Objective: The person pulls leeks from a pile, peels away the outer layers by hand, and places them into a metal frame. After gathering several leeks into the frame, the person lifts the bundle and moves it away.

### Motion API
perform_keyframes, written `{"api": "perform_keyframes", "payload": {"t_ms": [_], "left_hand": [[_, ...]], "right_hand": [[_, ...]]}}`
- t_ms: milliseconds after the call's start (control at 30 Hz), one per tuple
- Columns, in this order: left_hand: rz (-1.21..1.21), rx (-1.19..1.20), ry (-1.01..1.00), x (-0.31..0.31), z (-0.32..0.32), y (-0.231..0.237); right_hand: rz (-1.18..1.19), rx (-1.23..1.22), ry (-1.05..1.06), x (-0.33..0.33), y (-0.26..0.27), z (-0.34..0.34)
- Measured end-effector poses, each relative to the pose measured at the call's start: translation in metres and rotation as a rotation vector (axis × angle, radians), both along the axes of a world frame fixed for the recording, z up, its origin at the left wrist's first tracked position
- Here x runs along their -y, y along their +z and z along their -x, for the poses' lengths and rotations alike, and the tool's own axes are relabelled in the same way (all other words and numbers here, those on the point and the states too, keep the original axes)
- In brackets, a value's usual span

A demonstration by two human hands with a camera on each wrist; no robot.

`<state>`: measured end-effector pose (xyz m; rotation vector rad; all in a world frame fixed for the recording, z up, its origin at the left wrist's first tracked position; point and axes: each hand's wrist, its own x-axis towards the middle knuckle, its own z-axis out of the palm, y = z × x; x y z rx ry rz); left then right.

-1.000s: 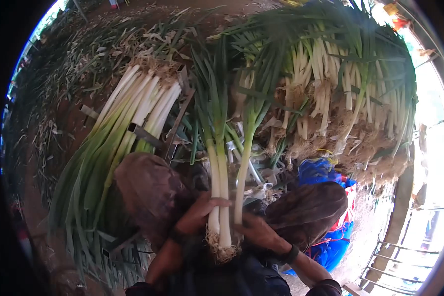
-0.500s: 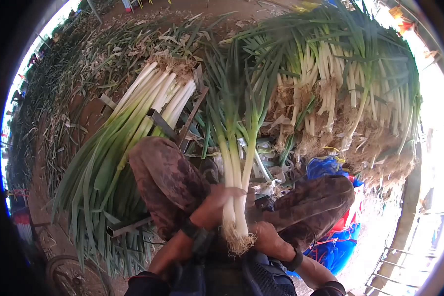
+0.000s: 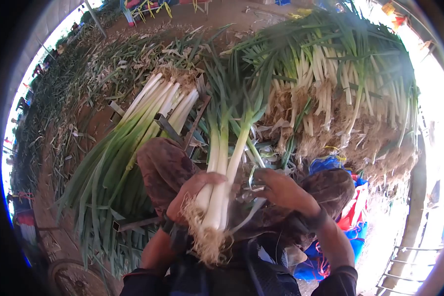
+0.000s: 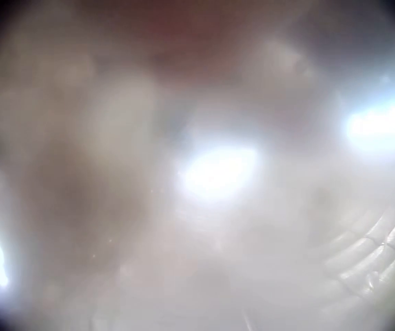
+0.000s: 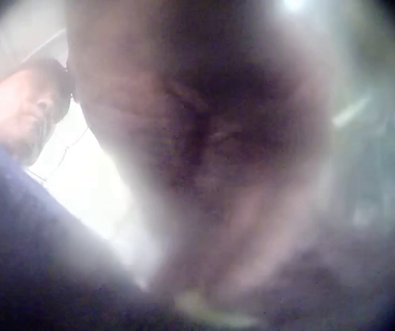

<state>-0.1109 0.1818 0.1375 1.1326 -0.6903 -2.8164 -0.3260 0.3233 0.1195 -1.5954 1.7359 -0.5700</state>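
My left hand (image 3: pixel 195 190) grips a small bundle of leeks (image 3: pixel 217 197) by their white shafts, just above the roots. Their shaggy roots (image 3: pixel 207 241) point toward my body, and the green leaves spread away from me. Just right of the bundle, my right hand (image 3: pixel 288 190) has curled fingers pinching a thin pale strip of leek skin (image 3: pixel 254 178). The palm (image 5: pixel 211 124) fills much of the right wrist view, with a pale yellowish piece (image 5: pixel 215 314) at its lower end. The left wrist view is blurred.
Trimmed leeks (image 3: pixel 153 106) lie in a metal rack (image 3: pixel 167 127) on the left. A large heap of rooted leeks (image 3: pixel 330 89) stands at the right. Leaf scraps (image 3: pixel 79 84) litter the ground, and a blue and red bag (image 3: pixel 357 232) lies beside my right knee.
My right hand has moved from beside the roots up and right, now with a peeled strip. My left hand and the leeks have shifted left, roots now angled left.
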Motion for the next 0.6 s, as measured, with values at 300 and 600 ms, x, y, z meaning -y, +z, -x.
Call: {"api": "perform_keyframes", "payload": {"t_ms": [300,600], "left_hand": [[0.083,-0.077,-0.039,-0.049,-0.052,0.047],[0.049,-0.049,-0.034,-0.053,-0.074,0.078]], "right_hand": [[0.531,0.088,-0.321,0.152,-0.220,-0.002],[0.212,-0.619,-0.251,0.131,-0.231,0.054]]}}
